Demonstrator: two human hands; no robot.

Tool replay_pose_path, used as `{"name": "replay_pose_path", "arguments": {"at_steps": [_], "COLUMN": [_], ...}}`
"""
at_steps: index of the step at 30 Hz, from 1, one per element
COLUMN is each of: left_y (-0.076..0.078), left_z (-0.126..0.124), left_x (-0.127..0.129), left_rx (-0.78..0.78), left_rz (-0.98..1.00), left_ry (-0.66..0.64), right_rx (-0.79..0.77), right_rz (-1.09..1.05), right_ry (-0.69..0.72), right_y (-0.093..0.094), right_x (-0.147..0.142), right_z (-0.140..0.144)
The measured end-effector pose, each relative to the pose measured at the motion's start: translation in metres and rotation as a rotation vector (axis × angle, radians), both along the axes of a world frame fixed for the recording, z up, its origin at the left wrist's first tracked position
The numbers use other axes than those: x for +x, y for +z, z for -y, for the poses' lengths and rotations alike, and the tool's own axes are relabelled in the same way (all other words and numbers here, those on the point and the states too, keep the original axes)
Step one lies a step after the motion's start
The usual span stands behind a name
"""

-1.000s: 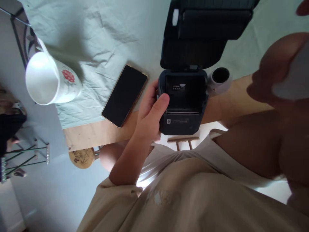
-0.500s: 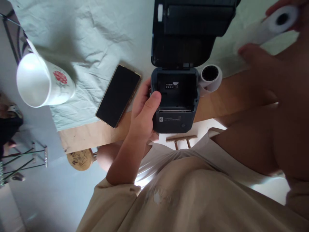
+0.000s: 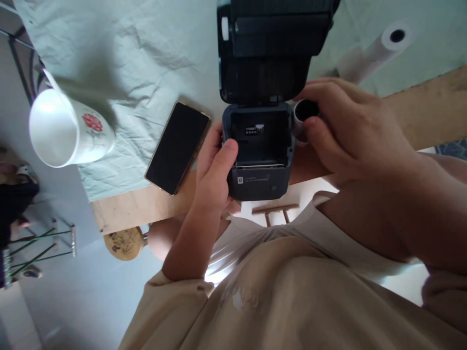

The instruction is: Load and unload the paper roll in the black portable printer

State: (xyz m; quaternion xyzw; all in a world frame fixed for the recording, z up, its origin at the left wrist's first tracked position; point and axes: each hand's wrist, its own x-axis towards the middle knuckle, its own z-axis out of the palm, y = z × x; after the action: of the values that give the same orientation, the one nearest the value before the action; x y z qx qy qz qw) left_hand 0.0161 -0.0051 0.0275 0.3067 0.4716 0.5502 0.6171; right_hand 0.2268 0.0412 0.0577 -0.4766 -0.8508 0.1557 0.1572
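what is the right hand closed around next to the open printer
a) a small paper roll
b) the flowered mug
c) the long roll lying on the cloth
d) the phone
a: the right hand has its fingers wrapped on the small paper roll just right of the printer, while the phone, the mug and the long roll lie untouched.

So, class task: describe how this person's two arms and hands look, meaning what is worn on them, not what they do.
Both hands are bare: no gloves, rings or watch show on the left hand or the right hand. The forearms are uncovered too. A loose beige short sleeve ends at the left upper arm; the same beige cloth shows at the right arm's edge.
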Motion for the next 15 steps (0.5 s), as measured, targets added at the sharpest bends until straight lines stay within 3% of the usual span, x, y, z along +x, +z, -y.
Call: {"name": "replay_pose_path", "arguments": {"at_steps": [6,15], "left_y": [-0.002,-0.002], "left_z": [0.000,-0.001], "left_x": [-0.002,-0.001], "left_rx": [-0.007,0.001], "left_rz": [0.016,-0.012], "left_ry": [-0.014,0.005], "right_rx": [-0.026,0.092], "right_rz": [-0.039,-0.079], "right_ry": [0.078,-0.015], "right_y": [-0.005,-0.012], "right_x": [-0.002,-0.003], "right_z": [0.000,-0.001]}}
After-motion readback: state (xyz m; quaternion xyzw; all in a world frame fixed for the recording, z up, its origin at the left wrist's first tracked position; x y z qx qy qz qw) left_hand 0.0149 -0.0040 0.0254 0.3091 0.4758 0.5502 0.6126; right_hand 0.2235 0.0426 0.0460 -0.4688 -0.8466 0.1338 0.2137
